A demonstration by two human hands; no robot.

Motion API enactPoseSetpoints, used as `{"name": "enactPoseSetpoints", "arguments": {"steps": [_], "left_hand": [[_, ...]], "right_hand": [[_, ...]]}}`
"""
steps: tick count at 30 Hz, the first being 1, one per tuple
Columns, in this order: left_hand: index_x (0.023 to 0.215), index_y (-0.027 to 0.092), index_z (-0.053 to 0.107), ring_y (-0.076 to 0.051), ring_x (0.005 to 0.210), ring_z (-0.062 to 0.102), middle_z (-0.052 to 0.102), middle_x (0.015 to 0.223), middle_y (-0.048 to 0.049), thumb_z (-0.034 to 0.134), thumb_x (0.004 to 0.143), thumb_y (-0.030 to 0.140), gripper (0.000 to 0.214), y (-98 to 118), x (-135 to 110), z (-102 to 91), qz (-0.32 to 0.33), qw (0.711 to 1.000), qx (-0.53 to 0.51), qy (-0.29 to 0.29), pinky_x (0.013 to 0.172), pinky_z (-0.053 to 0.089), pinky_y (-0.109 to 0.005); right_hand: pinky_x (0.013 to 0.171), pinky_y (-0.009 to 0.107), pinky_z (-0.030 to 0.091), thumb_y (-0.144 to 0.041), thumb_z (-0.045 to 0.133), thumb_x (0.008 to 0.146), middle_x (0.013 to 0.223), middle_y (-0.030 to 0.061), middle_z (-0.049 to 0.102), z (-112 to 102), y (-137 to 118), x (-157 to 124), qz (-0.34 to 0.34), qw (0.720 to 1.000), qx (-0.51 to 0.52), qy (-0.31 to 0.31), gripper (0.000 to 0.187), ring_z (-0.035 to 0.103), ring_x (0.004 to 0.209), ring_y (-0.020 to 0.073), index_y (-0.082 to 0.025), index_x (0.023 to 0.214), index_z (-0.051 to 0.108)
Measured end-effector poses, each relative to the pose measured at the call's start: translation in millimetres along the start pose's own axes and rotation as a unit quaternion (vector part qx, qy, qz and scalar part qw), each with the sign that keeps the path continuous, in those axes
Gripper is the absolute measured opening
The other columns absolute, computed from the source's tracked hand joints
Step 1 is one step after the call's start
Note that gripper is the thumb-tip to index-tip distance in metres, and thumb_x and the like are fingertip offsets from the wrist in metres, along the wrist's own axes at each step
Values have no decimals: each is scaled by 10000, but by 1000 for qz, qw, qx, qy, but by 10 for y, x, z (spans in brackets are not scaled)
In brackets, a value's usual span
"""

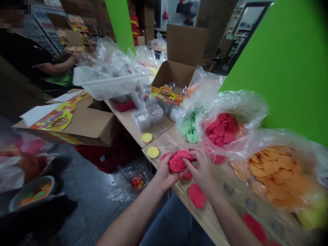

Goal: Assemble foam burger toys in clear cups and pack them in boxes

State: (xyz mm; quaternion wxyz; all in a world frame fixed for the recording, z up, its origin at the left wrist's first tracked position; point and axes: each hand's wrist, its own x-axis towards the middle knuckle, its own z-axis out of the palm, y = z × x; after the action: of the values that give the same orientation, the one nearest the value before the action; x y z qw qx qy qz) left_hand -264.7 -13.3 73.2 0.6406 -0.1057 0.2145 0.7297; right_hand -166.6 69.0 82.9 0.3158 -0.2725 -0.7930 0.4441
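The left hand [165, 174] and right hand [201, 169] press together, fingers curled around a lump of red dough [178, 162]. A flat red piece [196, 195] lies just below on the wooden table [217, 181].

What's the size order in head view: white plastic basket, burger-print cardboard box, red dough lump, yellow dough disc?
White plastic basket, burger-print cardboard box, red dough lump, yellow dough disc. Lump sits nearer the camera, so that last rank is unsure.
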Motion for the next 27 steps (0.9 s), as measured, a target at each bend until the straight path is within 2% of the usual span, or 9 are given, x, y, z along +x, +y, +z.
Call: {"name": "enactPoseSetpoints", "arguments": {"steps": [4,6,9,12,17,20,22,25,27], "left_hand": [[1014,134,551,-153,650,641,658,816,-68,549,813,301,261,319,-347,-444,119,977,12,174,567,536,-258],[1044,148,537,-161,702,654,660,843,-74,531,826,272,251,494,-513,-582,163,965,15,206,604,544,-265],[1107,136,526,-221,881,645,652,976,-124,491,846,372,353,696,-679,-634,127,982,17,142,764,537,-376],[1137,117,521,-247,961,619,634,1042,-142,442,851,467,459,799,-730,-612,82,994,1,66,800,525,-397],[1042,103,539,-187,812,650,646,919,-114,483,850,221,233,809,-676,-709,90,991,-28,94,600,540,-222],[982,135,522,-151,745,646,634,861,-80,487,820,138,166,795,-637,-808,159,974,-42,159,560,524,-194],[994,169,500,-141,763,644,626,905,-68,475,801,96,208,808,-640,-860,226,949,-28,218,575,522,-200],[1054,203,494,-120,728,631,602,1049,-69,495,764,101,307,852,-704,-924,294,911,94,274,530,494,-189],[1108,209,494,-125,711,620,590,1099,-79,517,736,130,381,882,-762,-968,295,881,237,283,511,477,-198]], "right_hand": [[740,318,454,-330,593,753,836,21,603,424,-125,171,88,974,193,-83,192,565,778,162,-191,878,549],[719,295,459,-344,616,726,812,7,609,658,-174,309,142,946,276,-95,235,574,756,148,-183,874,529],[706,279,458,-338,632,697,785,0,615,965,-199,445,159,923,306,-171,248,580,741,141,-170,855,541],[736,295,453,-303,597,726,841,18,625,1123,-202,443,85,940,241,-224,213,580,793,154,-169,890,576],[688,280,441,-289,570,761,803,15,610,1078,-290,274,-11,977,145,-159,153,555,735,143,-175,863,584],[669,274,442,-317,594,750,782,12,601,1022,-345,224,-23,978,161,-133,164,550,719,140,-178,835,574],[688,282,452,-329,572,767,806,19,602,1008,-319,287,3,978,190,-81,186,561,742,144,-177,874,555],[714,285,453,-315,517,792,869,29,598,1054,-166,495,48,985,163,-34,215,564,781,142,-172,952,516],[696,271,446,-280,531,764,861,22,597,1133,-38,621,53,989,107,-87,215,558,765,135,-171,949,523]]}}
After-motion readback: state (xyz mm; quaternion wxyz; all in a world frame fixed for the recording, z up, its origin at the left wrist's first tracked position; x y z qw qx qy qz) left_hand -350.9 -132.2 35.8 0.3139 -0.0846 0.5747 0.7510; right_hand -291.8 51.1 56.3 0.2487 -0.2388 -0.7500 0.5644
